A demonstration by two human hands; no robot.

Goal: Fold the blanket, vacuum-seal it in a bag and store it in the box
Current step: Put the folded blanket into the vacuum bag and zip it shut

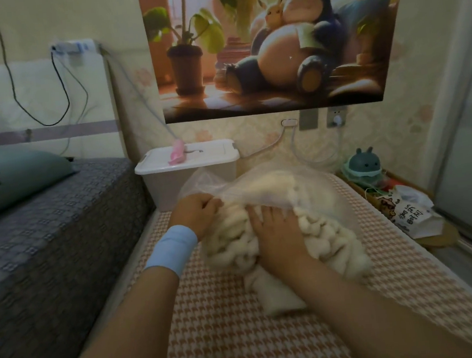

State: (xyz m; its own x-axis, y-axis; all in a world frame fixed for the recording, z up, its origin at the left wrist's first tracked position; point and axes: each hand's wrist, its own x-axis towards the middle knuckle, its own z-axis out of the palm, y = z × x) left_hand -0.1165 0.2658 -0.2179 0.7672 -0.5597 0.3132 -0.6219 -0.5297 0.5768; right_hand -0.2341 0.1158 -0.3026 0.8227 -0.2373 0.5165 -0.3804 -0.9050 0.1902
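A cream fluffy blanket (271,288), folded into a bundle, lies on the checked mat (245,345). Its far half sits inside a clear plastic bag (261,185); its near end sticks out towards me. My left hand (196,214), with a light blue wristband, grips the bag's open edge at the left. My right hand (275,229) lies flat on top of the blanket at the bag's mouth, fingers straight. A white plastic box (171,182) with its lid on stands behind the bag against the wall.
A pink gadget (177,154) lies on the box lid. A bed with a grey cover (46,226) runs along the left. At right stand a teal toy (363,166), a printed white bag (411,214) and a sliding door (469,156).
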